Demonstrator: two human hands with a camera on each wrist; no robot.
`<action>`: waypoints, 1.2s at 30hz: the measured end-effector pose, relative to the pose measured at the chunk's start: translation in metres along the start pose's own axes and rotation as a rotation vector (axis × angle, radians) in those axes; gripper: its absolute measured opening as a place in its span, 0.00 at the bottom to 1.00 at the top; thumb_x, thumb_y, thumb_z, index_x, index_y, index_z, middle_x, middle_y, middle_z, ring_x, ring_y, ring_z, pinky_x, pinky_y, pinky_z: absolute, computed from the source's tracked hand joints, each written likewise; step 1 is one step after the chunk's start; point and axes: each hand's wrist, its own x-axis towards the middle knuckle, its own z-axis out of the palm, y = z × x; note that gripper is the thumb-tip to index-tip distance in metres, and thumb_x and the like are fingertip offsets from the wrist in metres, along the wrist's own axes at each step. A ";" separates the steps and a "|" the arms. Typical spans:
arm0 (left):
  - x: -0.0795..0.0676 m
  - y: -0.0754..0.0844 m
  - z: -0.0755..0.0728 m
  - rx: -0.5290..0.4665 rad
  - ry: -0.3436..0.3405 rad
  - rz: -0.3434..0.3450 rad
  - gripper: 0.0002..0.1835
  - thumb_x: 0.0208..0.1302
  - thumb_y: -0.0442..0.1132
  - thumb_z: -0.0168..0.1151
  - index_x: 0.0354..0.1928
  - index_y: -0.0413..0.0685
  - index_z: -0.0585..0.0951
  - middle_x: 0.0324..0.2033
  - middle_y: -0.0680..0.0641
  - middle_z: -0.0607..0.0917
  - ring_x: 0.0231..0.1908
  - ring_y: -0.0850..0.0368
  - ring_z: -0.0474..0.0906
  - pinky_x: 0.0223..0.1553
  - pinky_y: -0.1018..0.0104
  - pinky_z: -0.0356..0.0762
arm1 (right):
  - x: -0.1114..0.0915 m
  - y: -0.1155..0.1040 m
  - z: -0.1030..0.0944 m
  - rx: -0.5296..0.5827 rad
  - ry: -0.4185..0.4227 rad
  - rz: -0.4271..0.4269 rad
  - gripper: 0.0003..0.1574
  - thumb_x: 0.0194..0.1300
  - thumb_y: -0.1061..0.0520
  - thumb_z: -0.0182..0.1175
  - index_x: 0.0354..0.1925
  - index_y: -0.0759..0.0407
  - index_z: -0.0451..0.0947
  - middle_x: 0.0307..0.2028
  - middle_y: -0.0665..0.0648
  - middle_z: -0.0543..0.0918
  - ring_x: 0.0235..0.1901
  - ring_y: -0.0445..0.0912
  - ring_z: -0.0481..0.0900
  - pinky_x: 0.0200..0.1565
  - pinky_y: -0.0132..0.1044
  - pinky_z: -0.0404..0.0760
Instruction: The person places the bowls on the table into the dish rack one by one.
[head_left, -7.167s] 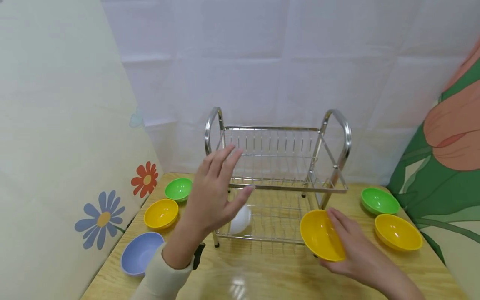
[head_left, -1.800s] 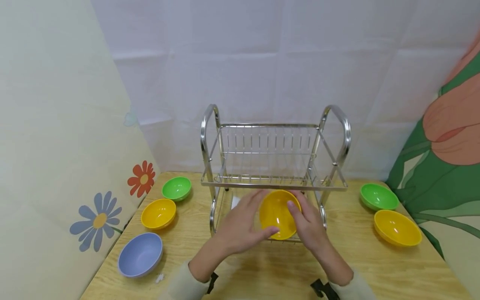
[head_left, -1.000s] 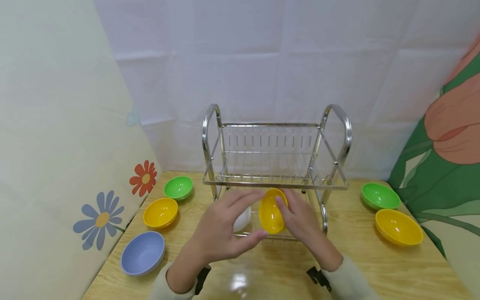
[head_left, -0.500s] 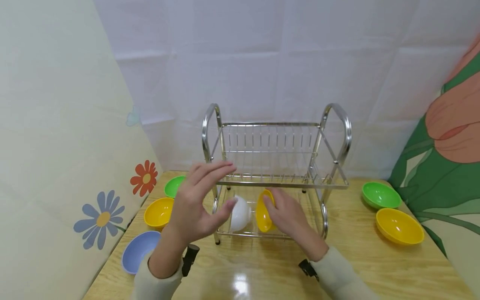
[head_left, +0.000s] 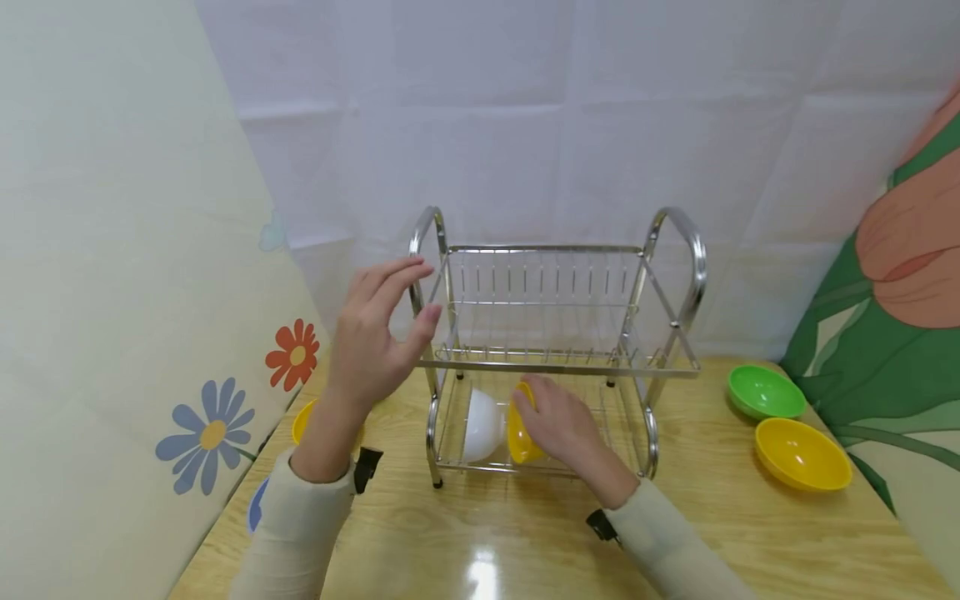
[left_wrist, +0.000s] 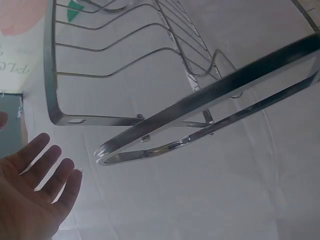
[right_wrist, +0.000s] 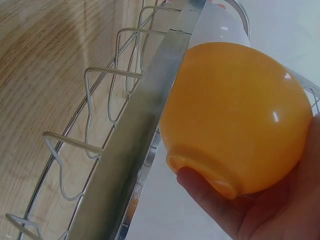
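Note:
My right hand (head_left: pixel 562 421) grips a yellow bowl (head_left: pixel 521 433) turned on its side, at the lower tier of a chrome two-tier dish rack (head_left: pixel 555 367). In the right wrist view the bowl's outside (right_wrist: pixel 235 115) and foot ring show, with a finger at the ring. Just left of it, a white bowl (head_left: pixel 482 425) stands on its side on the lower tier. My left hand (head_left: pixel 375 333) is raised by the rack's left upright, fingers spread and holding nothing. The left wrist view shows those fingers (left_wrist: pixel 47 170) apart from the metal frame.
On the right of the table lie a green bowl (head_left: pixel 765 392) and another yellow bowl (head_left: pixel 802 454). Behind my left arm, a yellow bowl (head_left: pixel 302 421) and a blue bowl (head_left: pixel 257 504) are mostly hidden. A white cloth (head_left: pixel 495 125) hangs behind the rack.
My right hand has brought the yellow bowl from the right into the lower tier, turned sideways beside the white bowl. My left hand came to the bowl, then moved away left and up.

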 end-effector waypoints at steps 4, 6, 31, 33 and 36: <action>0.006 -0.011 0.002 0.018 -0.049 -0.018 0.25 0.66 0.50 0.57 0.59 0.41 0.80 0.58 0.41 0.81 0.58 0.44 0.73 0.58 0.50 0.74 | 0.002 0.001 0.004 -0.001 -0.019 0.002 0.35 0.78 0.39 0.40 0.67 0.59 0.70 0.58 0.61 0.81 0.35 0.47 0.77 0.45 0.49 0.82; 0.008 -0.016 0.004 0.040 -0.067 -0.020 0.25 0.66 0.49 0.58 0.59 0.40 0.80 0.59 0.41 0.81 0.58 0.43 0.72 0.58 0.50 0.75 | 0.003 0.002 0.005 -0.002 -0.026 0.006 0.35 0.78 0.38 0.39 0.68 0.59 0.70 0.59 0.61 0.81 0.35 0.46 0.77 0.45 0.48 0.82; 0.047 -0.056 0.029 0.107 -0.177 -0.167 0.27 0.70 0.50 0.57 0.66 0.45 0.76 0.67 0.45 0.76 0.67 0.46 0.70 0.67 0.48 0.71 | 0.016 -0.005 0.014 -0.023 -0.099 0.033 0.38 0.78 0.36 0.37 0.68 0.60 0.69 0.63 0.62 0.79 0.57 0.58 0.80 0.56 0.56 0.80; 0.048 -0.057 0.030 0.113 -0.194 -0.182 0.28 0.71 0.52 0.56 0.67 0.46 0.75 0.68 0.45 0.75 0.68 0.46 0.69 0.67 0.48 0.70 | 0.017 -0.005 0.015 -0.028 -0.097 0.026 0.38 0.78 0.36 0.38 0.67 0.61 0.70 0.60 0.62 0.81 0.54 0.57 0.82 0.53 0.54 0.82; 0.050 -0.059 0.032 0.111 -0.219 -0.212 0.29 0.72 0.54 0.54 0.68 0.49 0.74 0.70 0.47 0.73 0.70 0.46 0.67 0.70 0.47 0.67 | 0.018 -0.005 0.017 -0.023 -0.099 0.024 0.36 0.79 0.37 0.39 0.64 0.62 0.73 0.54 0.62 0.83 0.46 0.54 0.83 0.48 0.52 0.84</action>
